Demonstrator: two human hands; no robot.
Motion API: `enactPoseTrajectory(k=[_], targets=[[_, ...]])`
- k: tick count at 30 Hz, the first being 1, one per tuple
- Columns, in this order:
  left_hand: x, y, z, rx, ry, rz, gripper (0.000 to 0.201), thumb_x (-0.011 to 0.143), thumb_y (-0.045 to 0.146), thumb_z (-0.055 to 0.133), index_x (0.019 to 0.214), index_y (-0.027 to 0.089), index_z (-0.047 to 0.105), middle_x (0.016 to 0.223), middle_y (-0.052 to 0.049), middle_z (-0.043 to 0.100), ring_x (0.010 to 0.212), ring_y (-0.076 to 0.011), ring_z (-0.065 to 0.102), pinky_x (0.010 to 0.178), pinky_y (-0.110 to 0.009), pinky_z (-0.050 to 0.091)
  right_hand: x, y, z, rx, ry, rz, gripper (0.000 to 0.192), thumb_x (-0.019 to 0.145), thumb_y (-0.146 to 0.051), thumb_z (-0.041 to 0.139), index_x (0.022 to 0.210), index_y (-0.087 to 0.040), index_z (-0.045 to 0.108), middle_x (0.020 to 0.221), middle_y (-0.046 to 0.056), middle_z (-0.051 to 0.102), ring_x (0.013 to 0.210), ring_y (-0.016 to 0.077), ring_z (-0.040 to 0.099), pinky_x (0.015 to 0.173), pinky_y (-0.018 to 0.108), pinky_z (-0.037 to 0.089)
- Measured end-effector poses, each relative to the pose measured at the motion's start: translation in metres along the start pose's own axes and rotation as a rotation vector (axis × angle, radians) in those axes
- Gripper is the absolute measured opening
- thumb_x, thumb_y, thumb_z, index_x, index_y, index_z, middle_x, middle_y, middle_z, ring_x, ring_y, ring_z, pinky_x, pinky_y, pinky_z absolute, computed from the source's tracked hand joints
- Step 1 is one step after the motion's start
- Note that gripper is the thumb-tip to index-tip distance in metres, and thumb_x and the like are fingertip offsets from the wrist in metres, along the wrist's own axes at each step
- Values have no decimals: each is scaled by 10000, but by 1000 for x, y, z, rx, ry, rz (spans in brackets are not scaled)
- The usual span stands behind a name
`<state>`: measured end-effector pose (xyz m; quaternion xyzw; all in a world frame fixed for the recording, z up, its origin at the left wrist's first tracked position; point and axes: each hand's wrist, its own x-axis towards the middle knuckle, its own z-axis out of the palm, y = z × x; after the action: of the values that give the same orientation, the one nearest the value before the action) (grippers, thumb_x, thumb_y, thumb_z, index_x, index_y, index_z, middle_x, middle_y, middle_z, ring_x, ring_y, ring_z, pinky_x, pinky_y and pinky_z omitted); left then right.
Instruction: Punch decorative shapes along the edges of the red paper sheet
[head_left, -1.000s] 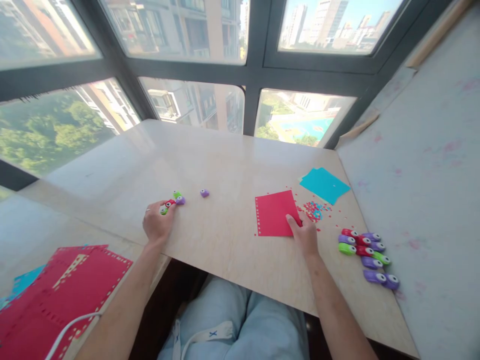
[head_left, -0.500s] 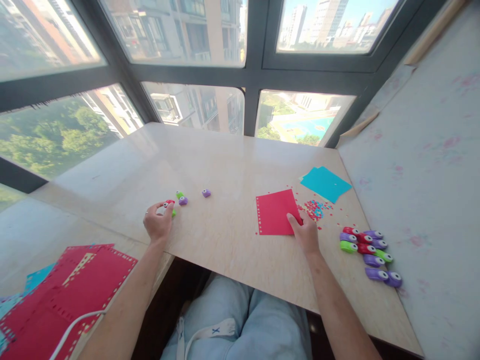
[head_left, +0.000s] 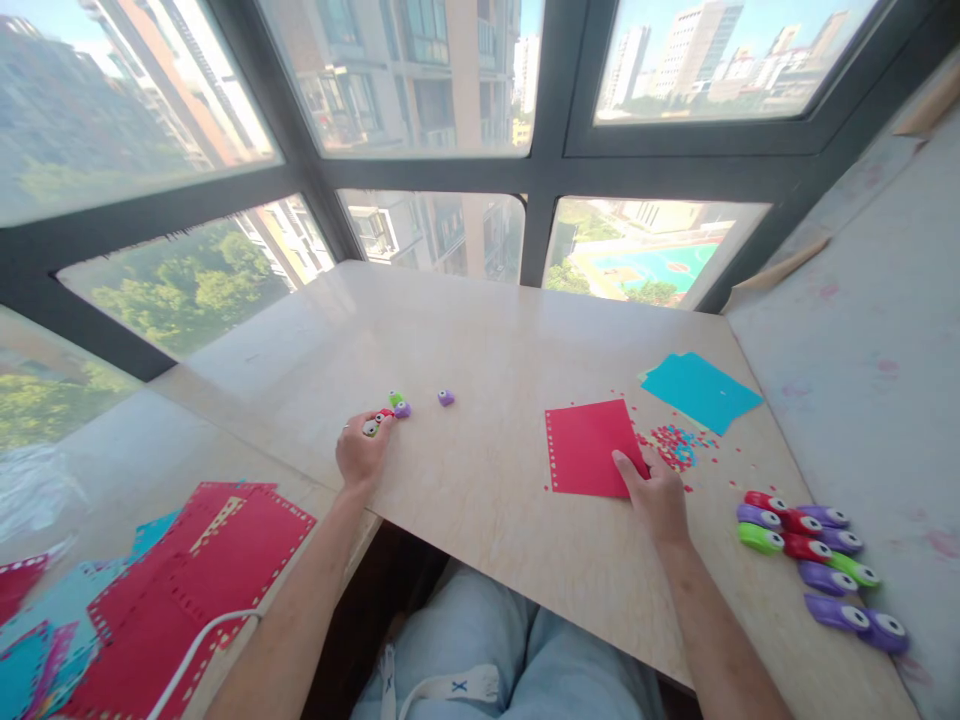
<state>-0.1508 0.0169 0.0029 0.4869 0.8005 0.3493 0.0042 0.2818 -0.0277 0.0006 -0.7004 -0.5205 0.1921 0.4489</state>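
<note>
Light-blue denim [head_left: 480,640] covers the lap nearest, and both forearms reach forward over the pale table [head_left: 480,500]. The right hand [head_left: 658,493] is closed on the right edge of the punched red sheet [head_left: 589,448], thumb flat on top, fingers curled mostly from sight. Lying before it, the sheet looks light and easily creased; its plain edge, away from the left-hand holes, seems the sound place to hold. Well to its left, the left hand [head_left: 360,450] bends thumb and forefinger close around a red eyed piece [head_left: 385,414], apparently pinching it. That looks like hard, smooth, light plastic, liable to slip, so gripping across its sides should suit. Beyond the sheet lie confetti [head_left: 677,447] and blue sheets [head_left: 701,391], then the window frame [head_left: 547,170].
</note>
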Motion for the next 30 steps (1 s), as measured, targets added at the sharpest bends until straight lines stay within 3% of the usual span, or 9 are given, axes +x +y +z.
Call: enactPoseTrajectory(k=[7,12,15,21,30], targets=[[0,-2,2,14,14,24,291,827,389,608,1007,180,701,1065,-92,713,926,-249,661,845,-345,494,0,-1,0,4,-4,18,439,725,-610,578,800,-182,638,783,92,687,730,260,615,705,379,477],[-2,1,2,142,-50,29,367,835,380,627,1157,211,674,1096,-98,713,975,-292,664,818,-369,500,-1,-2,-1,-2,-15,23,446,730,-616,574,800,-181,638,789,92,682,719,254,604,716,382,481],[-2,2,1,157,-63,15,354,843,387,624,1154,226,678,1051,-89,727,942,-292,673,804,-369,500,0,-1,-1,4,-19,21,456,731,-616,577,831,-177,648,836,104,694,756,263,613,749,393,482],[-2,1,0,26,-7,15,277,824,361,637,1056,223,703,1035,-56,733,905,-248,676,808,-334,496,0,-3,-1,8,-13,19,472,722,-620,582,844,-170,655,840,113,699,757,268,615,757,399,486],[0,-7,4,-116,65,-26,316,793,373,643,1054,201,693,1036,-48,727,636,-158,604,728,-304,485,0,-2,-1,8,-5,4,451,731,-608,590,836,-176,663,818,105,702,741,263,619,734,391,496]])
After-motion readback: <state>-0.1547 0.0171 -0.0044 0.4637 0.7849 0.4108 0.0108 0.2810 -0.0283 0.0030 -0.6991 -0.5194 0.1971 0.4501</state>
